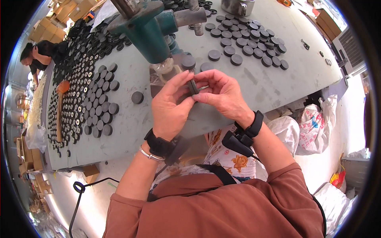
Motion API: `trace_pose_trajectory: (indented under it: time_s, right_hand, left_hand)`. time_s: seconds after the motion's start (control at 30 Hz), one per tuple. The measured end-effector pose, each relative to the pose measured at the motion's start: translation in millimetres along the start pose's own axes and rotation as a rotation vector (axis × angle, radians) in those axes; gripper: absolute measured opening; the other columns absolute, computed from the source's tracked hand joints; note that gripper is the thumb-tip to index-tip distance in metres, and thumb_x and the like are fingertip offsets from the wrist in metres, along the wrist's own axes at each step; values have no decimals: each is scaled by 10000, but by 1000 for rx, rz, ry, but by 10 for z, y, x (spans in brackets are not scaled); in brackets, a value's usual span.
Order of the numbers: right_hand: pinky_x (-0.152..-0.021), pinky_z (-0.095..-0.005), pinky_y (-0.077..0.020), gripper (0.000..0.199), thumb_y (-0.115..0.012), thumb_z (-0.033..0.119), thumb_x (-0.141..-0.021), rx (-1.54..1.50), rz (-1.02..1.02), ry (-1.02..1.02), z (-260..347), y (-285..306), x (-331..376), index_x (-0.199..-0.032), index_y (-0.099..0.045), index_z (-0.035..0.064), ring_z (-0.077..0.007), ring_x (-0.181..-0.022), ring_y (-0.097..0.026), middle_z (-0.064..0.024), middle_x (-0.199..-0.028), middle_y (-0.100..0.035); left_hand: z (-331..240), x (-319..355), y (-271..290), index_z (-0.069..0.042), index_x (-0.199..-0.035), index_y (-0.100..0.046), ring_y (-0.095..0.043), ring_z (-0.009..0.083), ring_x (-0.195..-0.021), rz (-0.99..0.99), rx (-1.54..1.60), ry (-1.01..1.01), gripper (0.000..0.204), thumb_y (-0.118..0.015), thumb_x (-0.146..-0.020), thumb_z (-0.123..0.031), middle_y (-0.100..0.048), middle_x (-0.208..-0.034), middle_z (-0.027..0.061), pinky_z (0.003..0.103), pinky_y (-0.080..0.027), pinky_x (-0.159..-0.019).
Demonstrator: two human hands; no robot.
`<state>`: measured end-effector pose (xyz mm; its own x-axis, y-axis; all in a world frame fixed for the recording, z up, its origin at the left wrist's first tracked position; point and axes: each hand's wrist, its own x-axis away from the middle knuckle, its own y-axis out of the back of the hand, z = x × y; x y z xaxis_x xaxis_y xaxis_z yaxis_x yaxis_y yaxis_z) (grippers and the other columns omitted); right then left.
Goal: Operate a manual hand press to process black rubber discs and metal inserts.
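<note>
A dark grey round disc (193, 87) stands on edge between my two hands, just in front of the green bench press (150, 36). My left hand (170, 110) pinches it from the left with thumb and fingers. From the right, my right hand (223, 95) grips the same disc, its thumb low on the rim and its fingers curled behind. Right behind my fingers, another grey disc (188, 61) sits by the press's pale lower end (164, 66), which my hands partly hide. A single disc (137, 97) lies flat to the left of my left hand.
Grey discs (95, 105) cluster at left, beside many dark rings (73, 93) and a wooden-handled mallet (60, 113). More discs (258, 43) spread at the back right, near a metal cup (238, 7). White sacks (313, 129) stand right of the table. Another person (41, 55) is at far left.
</note>
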<state>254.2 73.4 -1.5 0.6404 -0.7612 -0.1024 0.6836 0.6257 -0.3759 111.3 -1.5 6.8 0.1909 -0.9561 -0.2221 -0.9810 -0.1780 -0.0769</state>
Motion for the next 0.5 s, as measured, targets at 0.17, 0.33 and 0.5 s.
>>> trace_pose_trajectory:
  time_s: [0.17,0.33,0.5]
  right_hand:
    - [-792,-243,-515,361,-676,-49,-766,19,-22,3,-14,17,36,-1105,-554,-30,-113,-921,-580,-61,-1018,-604]
    - [-787,-233,-507,340,-672,-23,-787,25,-38,17,13,46,91,-1110,-567,-26,-96,-905,-579,-58,-1021,-611]
    - [-754,-217,-495,297,-655,17,-823,78,-97,19,71,58,147,-1110,-594,-22,-79,-836,-586,-51,-989,-633]
  left_hand:
    - [-14,5,-6,42,-1288,-429,-554,223,-1107,-21,-12,45,531,-557,-786,155,-503,-1275,168,324,-482,-937]
    - [-52,9,-16,38,-1285,-436,-563,210,-1089,-27,49,64,476,-550,-829,109,-540,-1229,162,321,-485,-934]
    - [-111,-14,37,24,-1267,-457,-583,218,-1056,-51,407,323,352,-506,-925,-42,-578,-1161,158,332,-497,-929]
